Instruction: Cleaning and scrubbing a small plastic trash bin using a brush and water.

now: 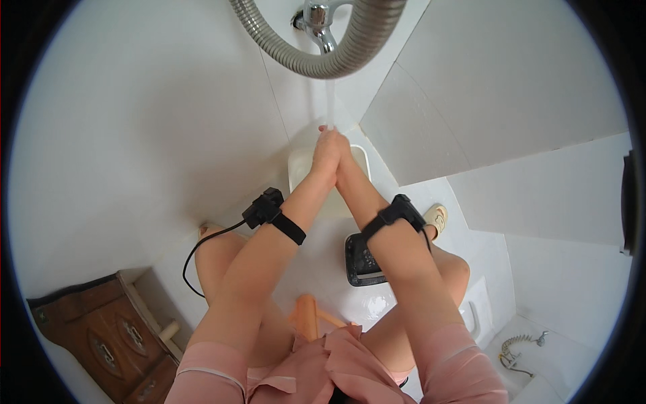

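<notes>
My left hand (pixel 327 149) and my right hand (pixel 342 147) are clasped together, closed around each other. They are held up in a thin stream of water (pixel 330 104) that falls from a chrome tap (pixel 319 27). Their overlap hides most of the fingers, and no other object shows between them. Beneath the hands stands a whitish plastic basin (pixel 294 176), partly covered by my forearms. A black strap with a small device (pixel 264 207) circles my left forearm, and a similar black band (pixel 397 214) is on the right one.
A grey corrugated hose (pixel 323 66) loops in front of the tap. On the wet floor is a black rectangular container (pixel 356 269), near my right forearm. An orange stool-like piece (pixel 307 316) is below me. At lower left lies a brown wooden cabinet (pixel 101 330). Tiled walls close in both sides.
</notes>
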{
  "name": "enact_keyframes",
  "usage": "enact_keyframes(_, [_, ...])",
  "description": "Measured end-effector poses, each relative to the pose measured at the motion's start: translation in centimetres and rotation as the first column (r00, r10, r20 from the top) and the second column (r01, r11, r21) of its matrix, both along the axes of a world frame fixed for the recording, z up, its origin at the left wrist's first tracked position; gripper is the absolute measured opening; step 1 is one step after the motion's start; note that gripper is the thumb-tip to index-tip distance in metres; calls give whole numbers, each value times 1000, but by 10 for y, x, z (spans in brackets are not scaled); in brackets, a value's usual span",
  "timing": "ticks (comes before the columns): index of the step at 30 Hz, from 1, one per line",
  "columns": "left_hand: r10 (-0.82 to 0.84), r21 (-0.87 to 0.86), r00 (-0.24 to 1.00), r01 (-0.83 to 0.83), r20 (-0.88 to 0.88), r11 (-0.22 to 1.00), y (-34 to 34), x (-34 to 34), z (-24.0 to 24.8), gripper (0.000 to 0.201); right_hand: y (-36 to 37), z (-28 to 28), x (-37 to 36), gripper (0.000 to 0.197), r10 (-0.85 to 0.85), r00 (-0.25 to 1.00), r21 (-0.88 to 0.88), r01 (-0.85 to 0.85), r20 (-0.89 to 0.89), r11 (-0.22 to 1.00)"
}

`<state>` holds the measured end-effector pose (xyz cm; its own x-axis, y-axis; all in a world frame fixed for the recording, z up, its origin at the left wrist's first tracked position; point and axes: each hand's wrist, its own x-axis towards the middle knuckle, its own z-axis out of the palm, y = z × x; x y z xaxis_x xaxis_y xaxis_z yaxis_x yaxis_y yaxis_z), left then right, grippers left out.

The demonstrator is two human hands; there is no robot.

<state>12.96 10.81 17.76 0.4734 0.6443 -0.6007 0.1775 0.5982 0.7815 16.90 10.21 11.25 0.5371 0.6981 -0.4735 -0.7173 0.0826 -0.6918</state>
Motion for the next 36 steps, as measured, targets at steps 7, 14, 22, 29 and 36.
enact_keyframes(7, [224, 717, 697, 574, -681, 396, 28, -72, -102, 54, -69, -29, 29, 54, 656, 135, -659, 316, 743, 682])
enact_keyframes(14, [-148, 398, 644, 619, -751, 677, 39, -98, -131, 53, -156, -54, 30, 59, 794, 557, -870, -236, 244, 433])
enact_keyframes(22, [-235, 579, 855, 492, -463, 650, 68, -93, -121, 55, -109, 101, 74, 13, 737, 504, -788, -164, 451, 594])
enact_keyframes(29, [-547, 351, 759, 650, -354, 674, 65, -60, -71, 60, -116, 141, 131, 20, 857, 407, -842, -298, 315, 450])
enact_keyframes(36, [-719, 121, 610, 784, -333, 609, 41, -60, -24, 44, -123, 106, 143, 28, 785, 416, -761, -271, 459, 589])
